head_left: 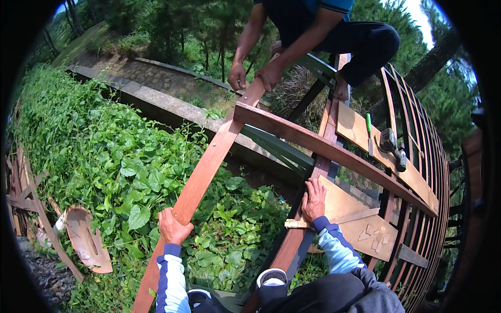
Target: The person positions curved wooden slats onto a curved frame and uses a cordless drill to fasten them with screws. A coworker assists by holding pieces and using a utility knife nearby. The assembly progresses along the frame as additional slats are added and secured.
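Note:
My left hand is closed round a long reddish-brown wooden plank that runs from the lower left up to the far middle. Just ahead of that hand a screw head shows in the plank. My right hand rests on a second wooden beam, its fingers stretched forward and nothing visible in them. Beside my right wrist lies a rough strip of wood. Crouching at the far end, a co-worker has one hand on the same plank and the other, partly closed, beside it.
A cross beam joins the plank to the slatted frame on the right. A plywood board there bears a cordless drill and a green-handled tool. Wood scraps lie on nearer plywood. Leafy plants grow below the frame.

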Available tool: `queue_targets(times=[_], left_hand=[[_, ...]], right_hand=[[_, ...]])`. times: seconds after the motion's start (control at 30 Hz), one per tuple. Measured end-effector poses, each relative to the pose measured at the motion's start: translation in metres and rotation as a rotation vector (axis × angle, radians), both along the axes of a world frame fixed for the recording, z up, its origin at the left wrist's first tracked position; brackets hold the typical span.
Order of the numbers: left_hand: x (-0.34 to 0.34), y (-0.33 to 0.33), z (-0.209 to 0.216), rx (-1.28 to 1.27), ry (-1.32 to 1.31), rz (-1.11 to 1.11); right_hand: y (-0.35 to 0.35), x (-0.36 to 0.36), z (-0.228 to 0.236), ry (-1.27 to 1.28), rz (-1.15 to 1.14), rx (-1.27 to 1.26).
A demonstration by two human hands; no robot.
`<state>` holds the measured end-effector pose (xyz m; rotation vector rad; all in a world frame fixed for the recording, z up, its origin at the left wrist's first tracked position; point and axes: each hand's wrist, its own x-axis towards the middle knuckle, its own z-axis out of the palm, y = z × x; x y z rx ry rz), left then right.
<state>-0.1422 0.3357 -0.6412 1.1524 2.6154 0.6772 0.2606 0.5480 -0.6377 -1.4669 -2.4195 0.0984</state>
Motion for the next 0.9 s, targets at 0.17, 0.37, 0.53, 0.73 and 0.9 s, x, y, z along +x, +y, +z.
queue_targets(times=[0.17, 0.37, 0.53, 0.73, 0.9], left_hand=[[0.0002, -0.0006, -0.0006, 0.012, 0.01, 0.01], [-0.0015, -0.0026, -0.0023, -0.017, -0.011, -0.012], [-0.0011, -0.0018, -0.0034, -0.024, -0.005, -0.008], [0.0006, -0.0004, -0.0017, 0.025, 0.033, 0.003], [0.0007, 0.0005, 0.001, -0.017, -0.025, 0.009]], right_hand=[[0.0004, -0.001, 0.0024, -0.019, -0.012, -0.009], [0.0007, -0.0011, 0.002, -0.01, -0.003, -0.008], [-0.0005, -0.0015, 0.001, 0.003, 0.001, 0.014], [0.0005, -0.0016, 0.0026, 0.021, 0.005, -0.012], [-0.0004, -0.0025, 0.0029, -0.019, -0.052, -0.048]])
